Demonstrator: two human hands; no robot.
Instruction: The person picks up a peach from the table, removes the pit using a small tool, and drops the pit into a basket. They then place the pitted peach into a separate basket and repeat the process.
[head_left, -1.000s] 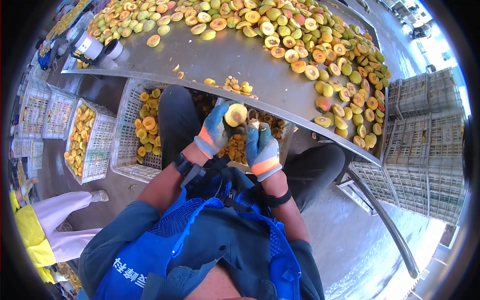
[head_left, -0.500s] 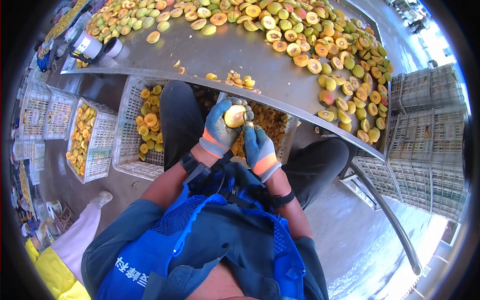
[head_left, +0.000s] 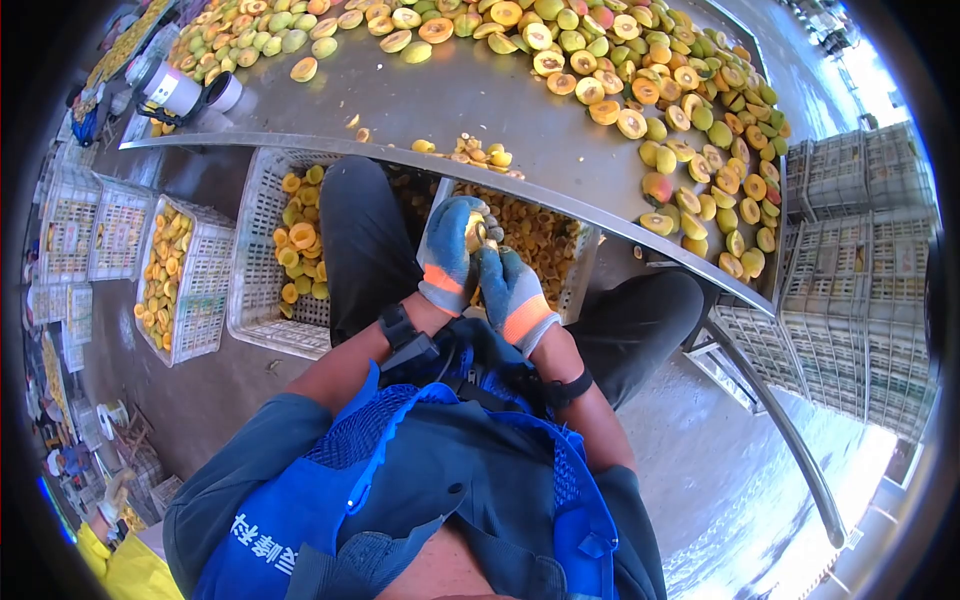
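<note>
My left hand [head_left: 451, 251], in a blue and grey glove with an orange band, is wrapped round a yellow fruit half [head_left: 474, 231]. Its cut face is turned mostly sideways. My right hand [head_left: 513, 293], gloved the same way, has its fingers pressed together against the fruit; whether it pinches a small tool or a piece of fruit is too small to tell. Both hands meet above a crate of brown and orange scraps [head_left: 540, 240], between my knees and just below the edge of the metal table [head_left: 480, 110].
Halved fruit [head_left: 640, 90] is heaped along the table's back and right. A crate of yellow halves [head_left: 302, 235] stands left of my knee, another crate [head_left: 205, 290] farther left. Stacked crates [head_left: 850, 290] rise at right. A white container [head_left: 170, 88] lies at the table's left.
My left hand has turned, so the fruit's cut face no longer shows broadly. My right hand has moved slightly left, closer against it. The person at lower left has mostly left the view.
</note>
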